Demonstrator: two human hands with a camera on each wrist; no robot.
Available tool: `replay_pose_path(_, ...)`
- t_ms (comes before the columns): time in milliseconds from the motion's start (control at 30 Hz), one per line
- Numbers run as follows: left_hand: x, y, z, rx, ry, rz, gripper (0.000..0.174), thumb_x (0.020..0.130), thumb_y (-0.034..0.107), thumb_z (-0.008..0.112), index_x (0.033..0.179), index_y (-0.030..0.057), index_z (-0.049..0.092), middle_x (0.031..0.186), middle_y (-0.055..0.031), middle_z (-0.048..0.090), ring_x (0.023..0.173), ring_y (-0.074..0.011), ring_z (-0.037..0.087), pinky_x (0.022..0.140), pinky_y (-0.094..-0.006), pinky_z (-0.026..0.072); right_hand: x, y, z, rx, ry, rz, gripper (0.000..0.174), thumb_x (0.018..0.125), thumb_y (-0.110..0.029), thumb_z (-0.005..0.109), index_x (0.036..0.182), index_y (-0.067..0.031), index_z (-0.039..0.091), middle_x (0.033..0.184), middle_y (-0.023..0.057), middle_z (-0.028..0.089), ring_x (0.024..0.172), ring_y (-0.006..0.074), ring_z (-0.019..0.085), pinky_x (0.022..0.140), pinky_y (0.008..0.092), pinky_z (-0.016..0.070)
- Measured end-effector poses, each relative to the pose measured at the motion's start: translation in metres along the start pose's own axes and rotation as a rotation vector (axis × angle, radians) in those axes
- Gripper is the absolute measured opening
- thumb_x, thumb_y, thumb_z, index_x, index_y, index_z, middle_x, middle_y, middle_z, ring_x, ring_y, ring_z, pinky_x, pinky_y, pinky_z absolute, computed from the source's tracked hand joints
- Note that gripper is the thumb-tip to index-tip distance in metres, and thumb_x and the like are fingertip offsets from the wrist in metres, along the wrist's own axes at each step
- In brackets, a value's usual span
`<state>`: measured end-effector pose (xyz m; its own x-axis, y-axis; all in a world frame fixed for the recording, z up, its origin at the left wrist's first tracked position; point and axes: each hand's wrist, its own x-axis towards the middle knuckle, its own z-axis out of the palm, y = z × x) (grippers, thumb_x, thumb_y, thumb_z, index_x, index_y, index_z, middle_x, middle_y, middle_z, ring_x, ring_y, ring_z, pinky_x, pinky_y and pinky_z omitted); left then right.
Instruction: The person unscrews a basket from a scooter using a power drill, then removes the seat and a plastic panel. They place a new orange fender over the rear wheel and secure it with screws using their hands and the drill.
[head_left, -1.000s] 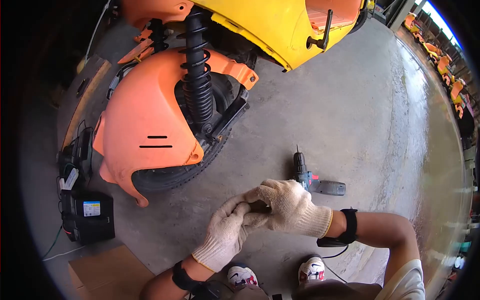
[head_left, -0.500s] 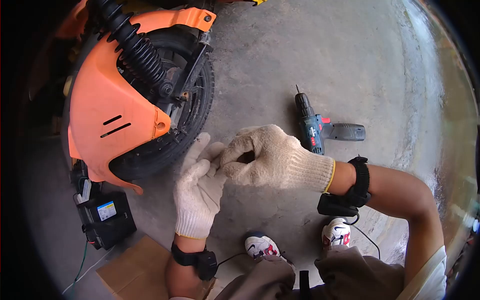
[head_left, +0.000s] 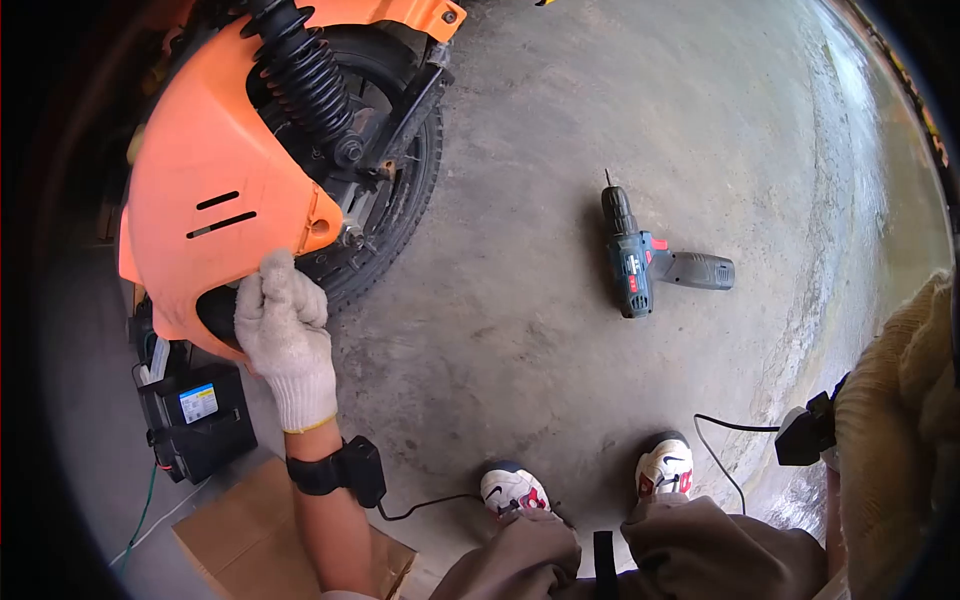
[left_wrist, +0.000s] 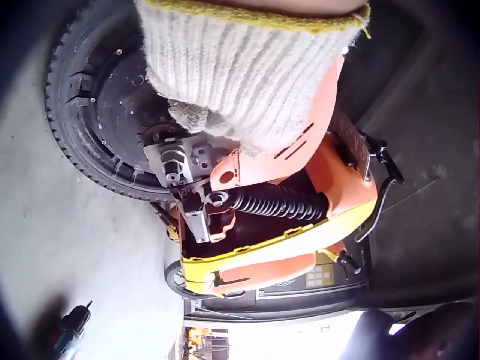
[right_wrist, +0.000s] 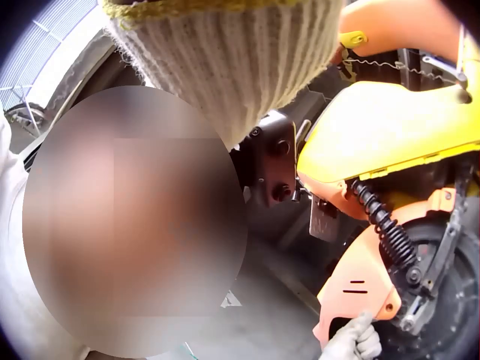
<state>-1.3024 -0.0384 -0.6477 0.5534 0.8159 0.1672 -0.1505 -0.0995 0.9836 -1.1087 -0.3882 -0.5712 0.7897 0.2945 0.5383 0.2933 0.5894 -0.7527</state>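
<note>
The gloved left hand (head_left: 285, 325) is at the lower edge of the orange fender (head_left: 205, 170), fingers bent and bunched, one fingertip at the rim; whether it pinches anything is hidden. In the right wrist view this hand (right_wrist: 350, 343) appears below the fender's two slots (right_wrist: 355, 286). Its cuff (left_wrist: 240, 67) covers much of the left wrist view. Raised close to the head camera, the gloved right hand (head_left: 900, 430) is large and cut off at the right edge; its fingers and any held item are unclear. Beside the fender are a black spring (head_left: 305, 85) and tyre (head_left: 425, 175).
A cordless drill (head_left: 630, 260) lies on the concrete floor, bit pointing away from the person. At the lower left are a black case (head_left: 200, 425) and cardboard (head_left: 250, 545). Two shoes (head_left: 513, 488) stand at the bottom, with black cables (head_left: 440, 500) nearby.
The hands have parted from each other. The left moved left to the fender's lower edge; the right moved right and up close to the head camera.
</note>
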Motion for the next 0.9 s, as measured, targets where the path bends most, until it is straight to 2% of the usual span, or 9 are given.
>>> replay_pose_path(133,0.003,0.004,-0.007,0.010,0.027,-0.001,0.029,0.104,0.025,0.061,0.080,0.0104,0.053,0.060,0.0067,0.028,0.050,-0.0052,0.024,0.046,-0.0256,0.0197,-0.008,-0.002,-0.015,0.010,-0.038,-0.069,0.034,0.100,-0.019,0.049,0.130,-0.0029,0.053,0.086,0.0024,0.056,0.063,0.0075,0.050,0.055,0.0226,0.0447)
replay_pose_path(267,0.006,-0.001,-0.019,0.023,0.023,0.041,0.028,0.104,0.023,0.060,0.080,0.0109,0.054,0.059,0.0069,0.031,0.049,-0.0044,0.024,0.045,-0.0254,0.0199,-0.014,0.003,-0.019,0.012,-0.047,-0.086,0.035,0.101,-0.019,0.048,0.132,-0.0025,0.052,0.088,0.0027,0.056,0.065,0.0078,0.051,0.057,0.0233,0.0459)
replay_pose_path(433,0.011,-0.004,-0.028,0.001,-0.032,0.040,0.022,0.100,0.022,0.065,0.098,0.0007,0.064,0.061,0.0045,0.038,0.049,-0.0056,0.032,0.046,-0.0241,0.0253,-0.013,0.004,-0.014,-0.002,0.007,-0.063,0.036,0.103,-0.019,0.047,0.135,-0.0021,0.051,0.090,0.0030,0.056,0.067,0.0081,0.052,0.058,0.0241,0.0475)
replay_pose_path(633,0.010,0.000,-0.016,0.000,-0.034,0.047,0.018,0.100,0.017,0.063,0.103,-0.0009,0.065,0.062,0.0034,0.043,0.050,-0.0056,0.035,0.046,-0.0237,0.0267,-0.004,0.012,-0.001,0.004,-0.029,-0.021,0.037,0.105,-0.020,0.046,0.137,-0.0015,0.049,0.094,0.0034,0.057,0.070,0.0086,0.053,0.061,0.0252,0.0494)
replay_pose_path(700,0.014,-0.003,-0.012,0.008,0.031,0.078,0.017,0.101,0.017,0.063,0.101,-0.0006,0.065,0.062,0.0041,0.042,0.050,-0.0051,0.035,0.046,-0.0235,0.0266,0.002,0.026,0.011,0.042,-0.045,0.020,0.038,0.105,-0.020,0.045,0.138,-0.0013,0.048,0.095,0.0035,0.057,0.070,0.0087,0.054,0.061,0.0255,0.0500)
replay_pose_path(767,0.006,-0.004,-0.011,-0.016,0.024,0.052,0.018,0.102,0.018,0.062,0.097,0.0004,0.065,0.062,0.0053,0.040,0.051,-0.0045,0.034,0.046,-0.0229,0.0259,0.014,0.041,0.028,0.047,-0.056,0.159,0.038,0.106,-0.020,0.045,0.139,-0.0012,0.048,0.096,0.0037,0.057,0.071,0.0089,0.054,0.062,0.0259,0.0506)
replay_pose_path(800,0.002,-0.003,-0.004,0.027,0.067,0.034,0.019,0.101,0.018,0.063,0.091,0.0030,0.061,0.062,0.0056,0.037,0.051,-0.0047,0.031,0.046,-0.0236,0.0241,0.019,0.052,0.035,0.052,-0.077,0.248,0.038,0.106,-0.020,0.045,0.140,-0.0011,0.047,0.096,0.0037,0.057,0.072,0.0089,0.054,0.062,0.0261,0.0509)
replay_pose_path(867,0.002,0.005,0.010,0.106,0.164,0.026,0.028,0.101,0.019,0.063,0.077,0.0082,0.054,0.061,0.0060,0.032,0.051,-0.0050,0.026,0.047,-0.0249,0.0205,0.022,0.076,0.057,0.033,-0.123,0.535,0.039,0.107,-0.020,0.044,0.141,-0.0009,0.047,0.097,0.0039,0.057,0.073,0.0091,0.055,0.063,0.0264,0.0515)
replay_pose_path(900,0.004,0.002,0.003,0.069,0.103,0.043,0.025,0.100,0.019,0.064,0.080,0.0066,0.056,0.061,0.0062,0.033,0.051,-0.0049,0.026,0.047,-0.0245,0.0210,0.022,0.078,0.067,-0.106,-0.074,0.779,0.033,0.107,-0.016,0.043,0.136,-0.0005,0.050,0.102,0.0055,0.060,0.076,0.0102,0.059,0.067,0.0267,0.0549)
